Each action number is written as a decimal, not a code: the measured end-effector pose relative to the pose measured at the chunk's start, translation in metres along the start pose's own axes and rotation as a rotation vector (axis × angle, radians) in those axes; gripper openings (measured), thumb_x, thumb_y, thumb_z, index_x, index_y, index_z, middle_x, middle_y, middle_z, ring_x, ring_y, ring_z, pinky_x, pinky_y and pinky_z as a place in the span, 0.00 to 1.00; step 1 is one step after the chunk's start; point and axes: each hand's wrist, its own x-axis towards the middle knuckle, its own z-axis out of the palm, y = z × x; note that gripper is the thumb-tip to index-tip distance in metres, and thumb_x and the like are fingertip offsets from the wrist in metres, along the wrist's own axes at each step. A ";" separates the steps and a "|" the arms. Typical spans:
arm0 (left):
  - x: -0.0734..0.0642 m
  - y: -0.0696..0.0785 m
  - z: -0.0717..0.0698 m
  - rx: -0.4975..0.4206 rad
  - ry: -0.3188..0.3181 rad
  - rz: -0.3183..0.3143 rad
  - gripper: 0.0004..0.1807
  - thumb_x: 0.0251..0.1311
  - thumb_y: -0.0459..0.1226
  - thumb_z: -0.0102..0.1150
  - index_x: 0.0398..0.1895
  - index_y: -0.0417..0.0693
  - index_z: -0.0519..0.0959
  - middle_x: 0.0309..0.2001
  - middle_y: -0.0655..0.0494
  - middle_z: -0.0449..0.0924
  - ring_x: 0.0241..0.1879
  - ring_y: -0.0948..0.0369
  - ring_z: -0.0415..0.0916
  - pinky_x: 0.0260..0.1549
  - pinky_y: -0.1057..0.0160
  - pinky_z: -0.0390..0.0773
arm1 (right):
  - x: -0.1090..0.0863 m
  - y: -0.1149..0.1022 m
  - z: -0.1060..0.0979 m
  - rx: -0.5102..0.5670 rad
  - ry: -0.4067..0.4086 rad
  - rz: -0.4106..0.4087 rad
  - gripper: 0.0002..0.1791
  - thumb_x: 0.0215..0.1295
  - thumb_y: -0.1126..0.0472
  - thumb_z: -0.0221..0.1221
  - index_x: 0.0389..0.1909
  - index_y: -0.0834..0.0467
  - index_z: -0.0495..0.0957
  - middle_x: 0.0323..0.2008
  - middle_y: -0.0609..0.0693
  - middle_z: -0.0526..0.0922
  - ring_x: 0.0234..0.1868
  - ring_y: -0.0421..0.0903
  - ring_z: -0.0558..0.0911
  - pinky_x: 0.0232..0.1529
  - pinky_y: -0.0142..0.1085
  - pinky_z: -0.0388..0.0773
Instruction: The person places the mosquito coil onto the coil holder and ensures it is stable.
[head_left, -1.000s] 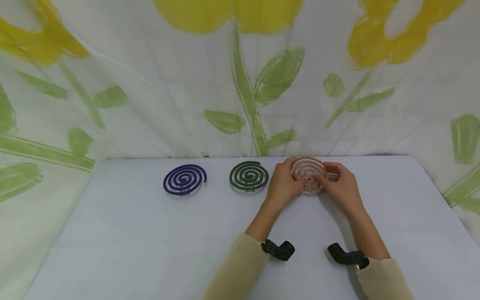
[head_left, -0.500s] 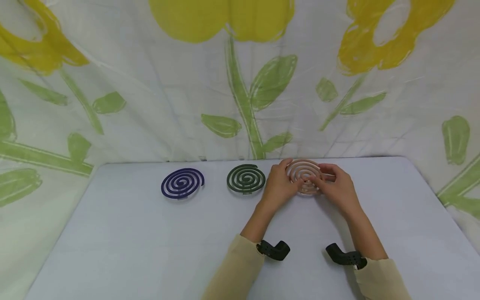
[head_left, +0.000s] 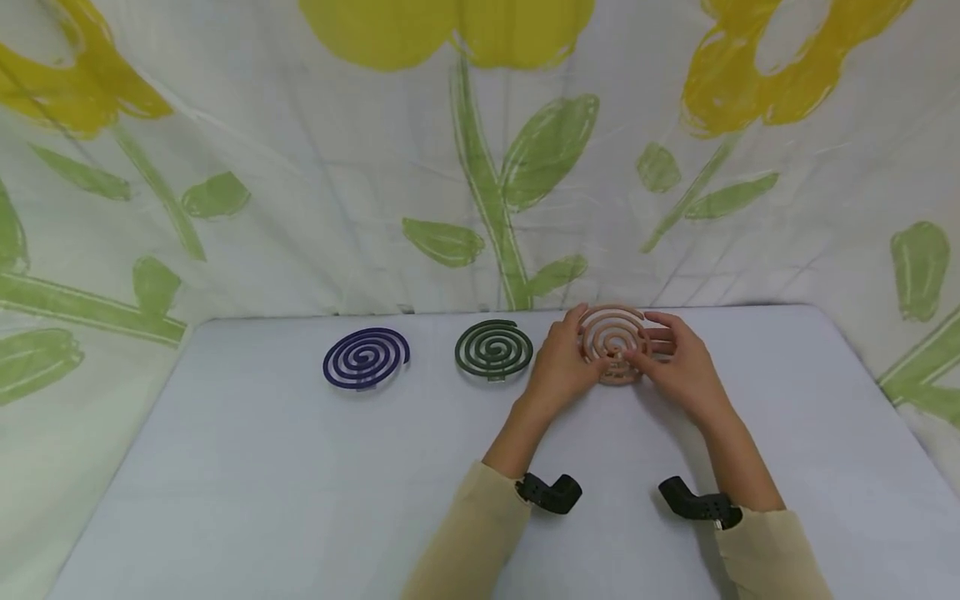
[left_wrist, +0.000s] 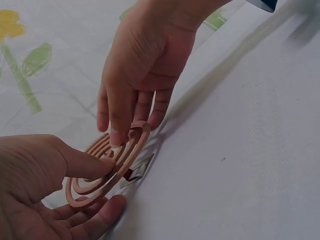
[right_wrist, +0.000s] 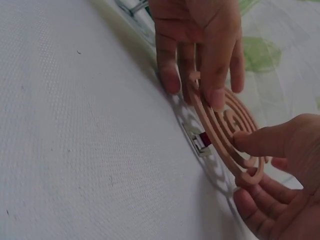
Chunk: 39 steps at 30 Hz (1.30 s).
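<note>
A pinkish-brown mosquito coil (head_left: 615,343) stands tilted at the right of the row, held between both hands. My left hand (head_left: 561,364) pinches its left side, thumb on the face and fingers behind the rim, as the left wrist view shows. On the opposite side my right hand (head_left: 681,367) pinches it likewise, thumb (right_wrist: 255,142) pressed on the spiral and fingers behind. A small metal stand (right_wrist: 198,141) with a dark red part shows at the coil's underside, close over the table, in both wrist views.
A green coil (head_left: 493,350) sits just left of my left hand, and a dark purple coil (head_left: 366,358) farther left. All are near the back edge of the white table (head_left: 300,483). Behind it hangs a white cloth (head_left: 360,167) with painted flowers.
The head view shifts slightly. Both hands keep their hold on the pinkish-brown coil, with only small movements of the right fingers. The green and purple coils stay in place.
</note>
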 end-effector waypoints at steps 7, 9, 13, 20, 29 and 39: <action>0.002 0.001 -0.004 0.013 0.009 0.001 0.40 0.65 0.41 0.70 0.78 0.44 0.67 0.62 0.39 0.80 0.61 0.49 0.79 0.58 0.53 0.83 | 0.002 -0.001 -0.002 -0.014 -0.018 0.000 0.37 0.69 0.62 0.69 0.75 0.66 0.67 0.62 0.74 0.80 0.60 0.71 0.83 0.43 0.12 0.73; 0.003 0.001 -0.004 0.012 0.011 0.001 0.38 0.67 0.42 0.69 0.77 0.44 0.68 0.62 0.38 0.80 0.61 0.49 0.79 0.58 0.52 0.83 | 0.002 -0.001 -0.002 -0.019 -0.023 0.001 0.35 0.70 0.61 0.69 0.74 0.66 0.68 0.63 0.74 0.80 0.61 0.70 0.83 0.43 0.12 0.73; 0.002 0.002 -0.004 0.000 0.000 -0.012 0.36 0.68 0.43 0.68 0.76 0.43 0.69 0.63 0.37 0.80 0.62 0.48 0.79 0.60 0.50 0.82 | 0.002 0.000 -0.004 -0.039 -0.038 0.017 0.34 0.72 0.58 0.68 0.73 0.67 0.69 0.64 0.73 0.79 0.62 0.70 0.83 0.43 0.12 0.72; 0.002 0.004 -0.006 -0.025 -0.016 -0.045 0.36 0.70 0.44 0.66 0.77 0.44 0.68 0.64 0.37 0.79 0.65 0.47 0.78 0.63 0.48 0.81 | 0.002 0.000 -0.008 -0.054 -0.042 0.029 0.33 0.74 0.55 0.66 0.72 0.68 0.70 0.65 0.73 0.79 0.63 0.69 0.82 0.44 0.10 0.70; -0.009 0.026 -0.002 0.114 -0.002 -0.092 0.37 0.72 0.44 0.60 0.81 0.44 0.62 0.72 0.39 0.72 0.72 0.45 0.73 0.69 0.48 0.78 | -0.001 0.002 -0.017 -0.041 0.009 0.037 0.33 0.75 0.52 0.64 0.72 0.68 0.70 0.69 0.69 0.77 0.68 0.65 0.78 0.48 0.11 0.69; -0.031 0.024 -0.013 0.240 -0.048 0.093 0.38 0.74 0.48 0.59 0.81 0.45 0.61 0.71 0.42 0.74 0.73 0.47 0.70 0.76 0.48 0.71 | 0.000 -0.007 -0.019 -0.053 0.034 0.022 0.33 0.75 0.51 0.64 0.72 0.67 0.71 0.71 0.67 0.76 0.72 0.65 0.75 0.71 0.55 0.77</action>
